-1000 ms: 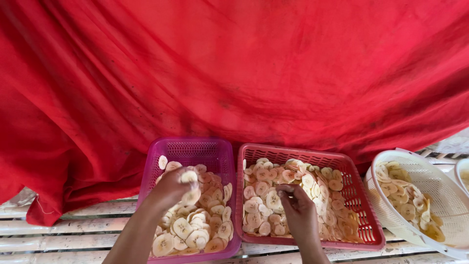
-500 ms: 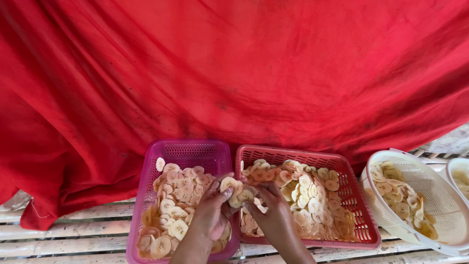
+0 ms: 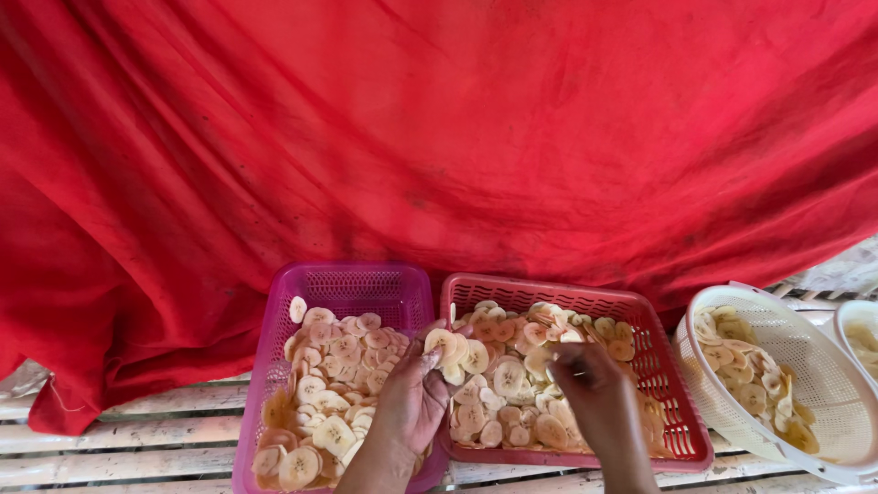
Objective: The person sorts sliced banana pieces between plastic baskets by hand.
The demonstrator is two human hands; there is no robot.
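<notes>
Between the two baskets, our left hand (image 3: 413,395) now sits over the shared rims, its grip closed on a small stack of pale banana slices (image 3: 455,351) pinched between thumb and fingertips. A second ago this hand lay deep in the purple basket (image 3: 274,348) with fingers spread over the heap; half a second ago it was lifting with slices gathered. So the handful has come out of the purple basket and now hangs just past the near edge of the red basket (image 3: 672,384), to the right of the grip.

Just to the right of that grip, our right hand (image 3: 594,402) has slid from the middle of the red basket toward its right half. Its fingers curl down among the slices; we cannot tell whether they hold one or only touch the pile.

We judge from this that slices are being moved or sorted between the two baskets, with the left hand carrying and the right hand picking through.

Farther right of both hands, a white round basket (image 3: 823,384) tilts with darker, yellower slices inside. Under everything runs a slatted wooden desk (image 3: 119,439), and behind hangs a red cloth (image 3: 439,137).
</notes>
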